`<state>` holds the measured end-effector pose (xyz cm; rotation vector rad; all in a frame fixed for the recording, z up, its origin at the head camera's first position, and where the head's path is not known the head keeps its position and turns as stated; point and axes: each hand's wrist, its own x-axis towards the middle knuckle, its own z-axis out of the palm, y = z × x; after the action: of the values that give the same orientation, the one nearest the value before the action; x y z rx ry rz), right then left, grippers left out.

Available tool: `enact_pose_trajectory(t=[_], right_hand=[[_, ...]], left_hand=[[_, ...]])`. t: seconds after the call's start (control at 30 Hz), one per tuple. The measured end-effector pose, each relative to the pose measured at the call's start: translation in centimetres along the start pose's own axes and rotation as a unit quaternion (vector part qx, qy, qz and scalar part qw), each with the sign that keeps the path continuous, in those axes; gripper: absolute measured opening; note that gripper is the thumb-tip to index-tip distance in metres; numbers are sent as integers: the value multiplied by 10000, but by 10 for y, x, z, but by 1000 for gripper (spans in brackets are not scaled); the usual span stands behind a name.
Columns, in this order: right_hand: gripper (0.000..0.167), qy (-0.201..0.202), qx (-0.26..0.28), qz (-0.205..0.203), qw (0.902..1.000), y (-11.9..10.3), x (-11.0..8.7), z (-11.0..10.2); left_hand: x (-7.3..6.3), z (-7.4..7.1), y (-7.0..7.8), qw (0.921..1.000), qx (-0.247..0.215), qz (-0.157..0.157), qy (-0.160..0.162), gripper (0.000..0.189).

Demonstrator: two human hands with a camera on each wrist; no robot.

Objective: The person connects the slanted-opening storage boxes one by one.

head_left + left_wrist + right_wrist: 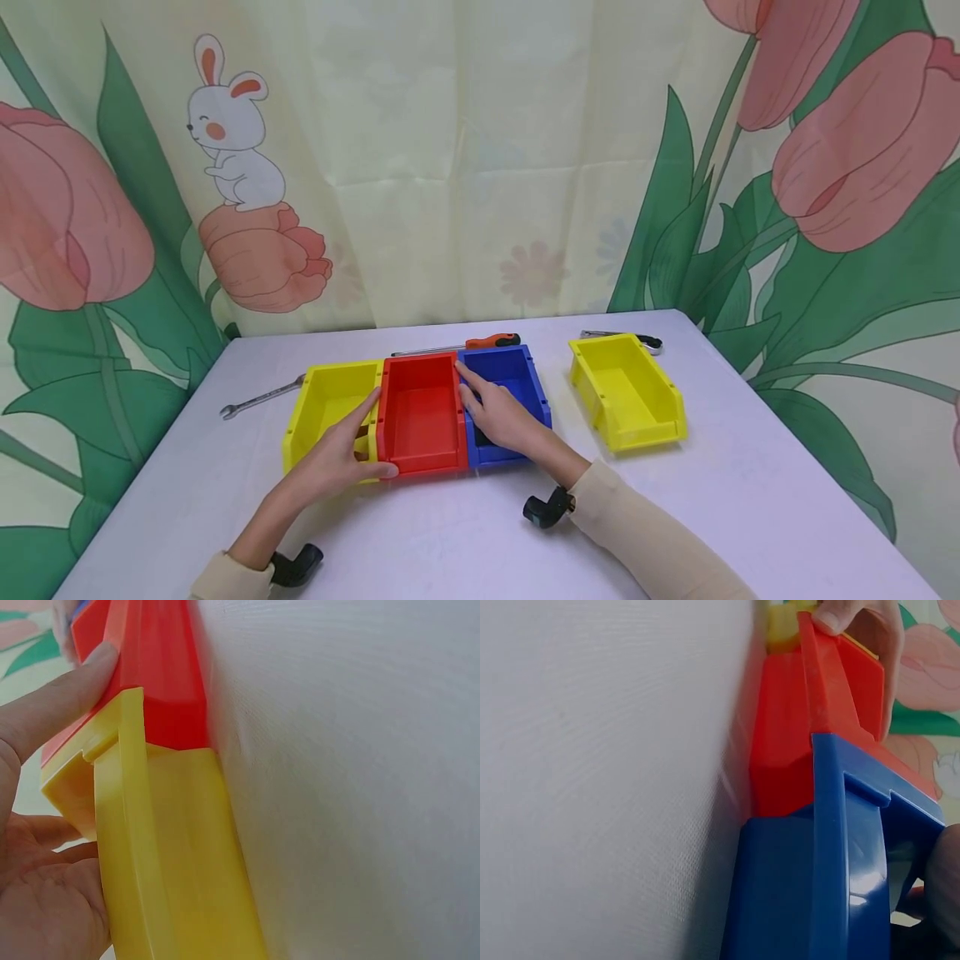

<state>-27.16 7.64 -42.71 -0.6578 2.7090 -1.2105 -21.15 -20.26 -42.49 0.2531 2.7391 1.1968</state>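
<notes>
Your left hand (330, 465), fingers spread, touches the red bin (423, 421), set between left yellow bin (326, 402) and blue bin (534, 392). Your right hand (508, 418), fingers extended, touches its right rim; neither grips.

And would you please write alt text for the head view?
A person's left hand and right hand touch side-by-side bins on a white table: left yellow bin, red bin, blue bin. A separate yellow bin stands to the right, a ratchet-like tool behind it; a screwdriver lies behind the row, a wrench at its left, before a tulip-print backdrop.
</notes>
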Motion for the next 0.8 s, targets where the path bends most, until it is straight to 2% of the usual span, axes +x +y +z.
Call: enact_pose_trajectory(t=[0.37, 0.6, 0.8], right_hand=[[57, 41, -125, 30, 9999, 1, 0, 1], [58, -72, -350, -55, 9993, 0, 0, -2], [61, 184, -338, -204, 9991, -2, -6, -11]], left_hand=[[1, 2, -3, 9999, -104, 17, 33, 123], [0, 5, -2, 9998, -121, -69, 112, 122], [0, 6, -1, 9998, -43, -100, 141, 122]])
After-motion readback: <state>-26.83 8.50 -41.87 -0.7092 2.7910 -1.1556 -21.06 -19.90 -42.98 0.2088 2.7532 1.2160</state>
